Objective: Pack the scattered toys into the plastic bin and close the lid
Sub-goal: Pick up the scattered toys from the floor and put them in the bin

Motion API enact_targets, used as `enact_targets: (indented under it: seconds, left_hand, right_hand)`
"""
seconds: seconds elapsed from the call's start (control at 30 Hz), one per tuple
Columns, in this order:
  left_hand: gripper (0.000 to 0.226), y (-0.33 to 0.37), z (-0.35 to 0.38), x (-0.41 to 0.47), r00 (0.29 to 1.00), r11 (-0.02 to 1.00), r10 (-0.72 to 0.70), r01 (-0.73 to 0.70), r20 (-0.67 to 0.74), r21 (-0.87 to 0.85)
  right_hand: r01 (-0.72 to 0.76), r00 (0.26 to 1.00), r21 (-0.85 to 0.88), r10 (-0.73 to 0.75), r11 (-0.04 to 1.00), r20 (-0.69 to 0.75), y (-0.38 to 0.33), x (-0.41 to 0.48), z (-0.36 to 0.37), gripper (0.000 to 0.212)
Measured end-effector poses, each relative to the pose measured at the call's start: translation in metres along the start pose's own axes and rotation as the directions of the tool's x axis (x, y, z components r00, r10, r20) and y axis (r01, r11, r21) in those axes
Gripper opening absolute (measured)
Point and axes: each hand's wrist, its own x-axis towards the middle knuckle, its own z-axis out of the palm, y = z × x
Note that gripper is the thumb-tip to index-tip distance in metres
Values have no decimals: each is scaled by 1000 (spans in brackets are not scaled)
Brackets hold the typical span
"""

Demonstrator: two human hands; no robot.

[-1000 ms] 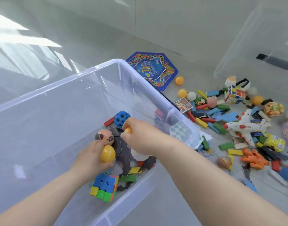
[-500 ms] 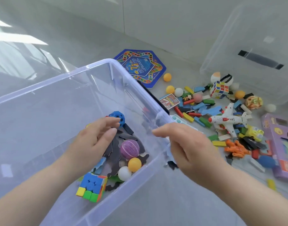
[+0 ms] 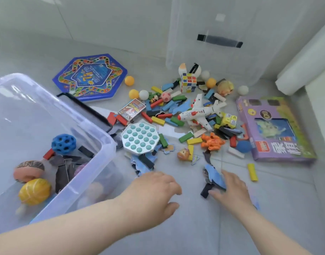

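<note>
Here the left hand (image 3: 154, 192) hovers low over the grey floor (image 3: 204, 227) just outside the plastic bin (image 3: 102, 138), fingers loosely curled and relaxed, holding nothing. The right hand (image 3: 231, 192) is down on the floor to its right. It pinches a small clump of puzzle pieces (image 3: 214, 176), blue ones over a dark one, between thumb and curled fingers; motion blur hides how firm the grip is.

The bin stands upright on the left with its mouth open to the ceiling. The side carrying a black latch (image 3: 84, 109) faces the toy pile. The picture's edge cuts the bin off, so its long axis cannot be told. Inside lie a blue holed ball (image 3: 63, 142), a yellow ball (image 3: 34, 191) and dark flat pieces.

The clear lid (image 3: 222, 21) stands on edge at the back, leaning against the wall, well apart from the bin.

Among the scattered toys, a white toy plane (image 3: 198, 113) lies on coloured blocks, nose toward the lower left and tail toward the upper right. A teal bubble pad (image 3: 140, 138) lies flat just beside the bin's corner.
</note>
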Motion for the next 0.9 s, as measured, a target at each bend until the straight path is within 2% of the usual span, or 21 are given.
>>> enact_targets:
  seconds: [0.07,0.1,0.23,0.33,0.43,0.53,0.63,0.73,0.8,0.9]
  left_hand:
    - [40,-3,27,27,974,985,-171,166,148,49]
    - [43,-6,37,38,954,968,-246,235,172,85]
    - [60,-33,66,64,836,841,-541,541,94,35]
    - [70,-54,77,66,769,770,-638,638,40,18]
    - [71,-66,86,58,755,755,-655,655,26,-7]
    - [56,-72,90,52,781,780,-624,621,-24,-76]
    - [45,-78,90,49,786,784,-616,606,-51,-133]
    - [40,-82,92,46,777,777,-622,596,-99,-200]
    - [37,-83,93,44,778,780,-617,583,-121,-228]
    - [42,-82,95,42,783,777,-619,597,-70,-199]
  right_hand:
    - [34,999,-70,-34,997,-2,-1,2,2,78]
    - [56,998,-80,-57,995,-8,-2,3,3,79]
    - [91,995,-58,-93,994,-37,-9,10,4,81]
    - [91,994,-127,-97,988,-45,-13,19,0,69]
    - [86,995,-179,-93,980,-31,-17,26,-5,57]
    - [75,997,-201,-80,977,-17,-22,31,-6,53]
    - [-13,1000,-24,13,1000,15,-28,37,-8,50]
    - [-102,992,140,90,985,92,-30,45,-13,56]
    - [-124,986,133,107,983,125,-33,48,-15,62]
    - [-140,985,102,129,985,113,-39,49,-15,70]
